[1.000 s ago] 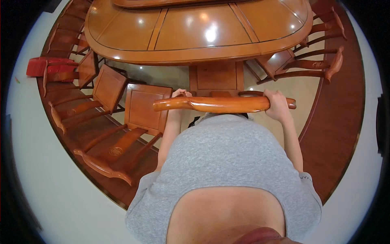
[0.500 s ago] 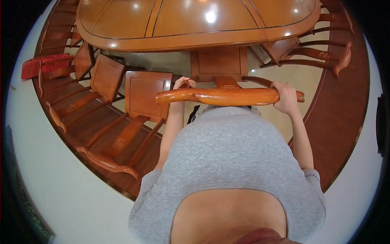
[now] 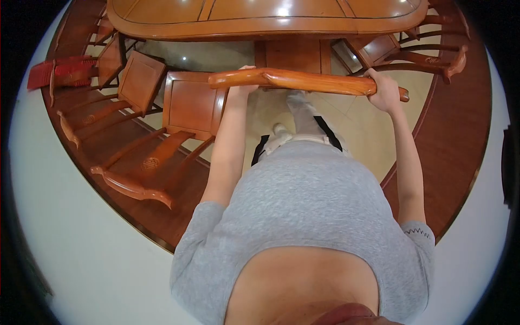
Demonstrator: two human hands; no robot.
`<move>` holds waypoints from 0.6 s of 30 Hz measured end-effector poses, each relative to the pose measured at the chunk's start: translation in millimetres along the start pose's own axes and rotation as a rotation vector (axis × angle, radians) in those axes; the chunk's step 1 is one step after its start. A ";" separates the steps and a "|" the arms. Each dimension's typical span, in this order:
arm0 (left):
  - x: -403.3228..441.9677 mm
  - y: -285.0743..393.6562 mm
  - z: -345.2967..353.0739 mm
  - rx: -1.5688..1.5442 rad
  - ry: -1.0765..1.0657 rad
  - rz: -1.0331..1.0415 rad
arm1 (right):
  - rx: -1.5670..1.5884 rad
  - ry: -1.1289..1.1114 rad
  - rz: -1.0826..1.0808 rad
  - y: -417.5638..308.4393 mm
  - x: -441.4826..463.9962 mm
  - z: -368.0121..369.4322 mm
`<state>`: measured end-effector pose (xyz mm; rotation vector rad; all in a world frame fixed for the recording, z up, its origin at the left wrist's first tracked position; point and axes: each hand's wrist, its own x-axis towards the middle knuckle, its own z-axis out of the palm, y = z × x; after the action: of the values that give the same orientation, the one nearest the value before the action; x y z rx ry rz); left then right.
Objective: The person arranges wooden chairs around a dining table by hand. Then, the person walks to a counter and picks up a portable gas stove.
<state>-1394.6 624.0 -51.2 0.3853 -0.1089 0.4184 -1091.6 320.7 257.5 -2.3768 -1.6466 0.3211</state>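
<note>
A wooden chair's glossy curved top rail (image 3: 319, 81) spans the space in front of me, with its seat (image 3: 292, 54) partly beneath the table's edge. My right hand (image 3: 383, 91) is wrapped round the rail close to its right end. Toward the other end, my left hand (image 3: 244, 91) is at the chair back, mostly hidden by the rail; a few curled fingers show above it. Ahead stands a large polished wooden table (image 3: 227, 28).
Several matching chairs line the left side, the nearest chair (image 3: 135, 187) close to my left arm. Another chair (image 3: 433, 62) is at the right. A red slatted object (image 3: 62, 73) lies far left. Dark red flooring (image 3: 455, 146) borders pale tiles (image 3: 346, 114).
The chair has moved forward, away from my body and toward the table, with both arms stretching out. My left hand has closed in on the chair back. My legs now show below.
</note>
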 end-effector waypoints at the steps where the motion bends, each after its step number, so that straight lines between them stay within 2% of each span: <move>1: 4.4 -9.0 5.3 0.217 -0.163 0.254 | -0.017 -0.011 0.014 0.7 0.4 0.2; 2: 8.8 -11.6 36.1 0.217 -0.163 0.270 | -0.037 -0.024 0.026 -0.4 -1.2 0.3; 4: 14.7 -7.9 121.8 -0.162 1.063 0.122 | -0.039 -0.003 0.008 -0.3 -3.8 1.5; 5: -11.6 -3.3 59.3 -0.382 0.534 -0.139 | -0.032 0.025 0.000 0.2 -2.0 2.4; 6: -20.4 -12.3 66.9 -0.383 0.535 -0.109 | -0.034 0.020 -0.029 0.3 -1.2 3.3; 8: -45.6 -39.3 98.9 0.211 1.181 -0.019 | -0.057 0.041 -0.014 2.3 -2.1 7.1; 10: -100.7 -64.4 88.9 0.343 1.285 -0.066 | -0.046 0.081 -0.083 3.1 -2.3 9.3; 12: -172.1 -92.3 90.6 0.134 1.267 -0.001 | -0.086 0.084 -0.028 6.0 -0.3 9.4; 13: -194.0 -103.4 106.6 -0.084 1.588 0.040 | -0.080 0.099 -0.028 5.9 -1.4 11.1; 15: -270.5 -135.4 103.9 -0.297 1.743 0.185 | -0.062 0.106 -0.072 5.8 -1.8 13.3; 17: -330.9 -158.2 129.6 -0.303 1.803 0.208 | -0.062 0.119 -0.004 3.3 -3.8 17.0; 18: -350.8 -165.6 139.3 -0.323 1.820 0.240 | -0.054 0.103 -0.036 2.7 -5.4 19.3</move>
<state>-1648.1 299.0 -43.0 -0.4305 1.5434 0.8365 -1097.0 316.1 238.6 -2.3561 -1.6696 0.1474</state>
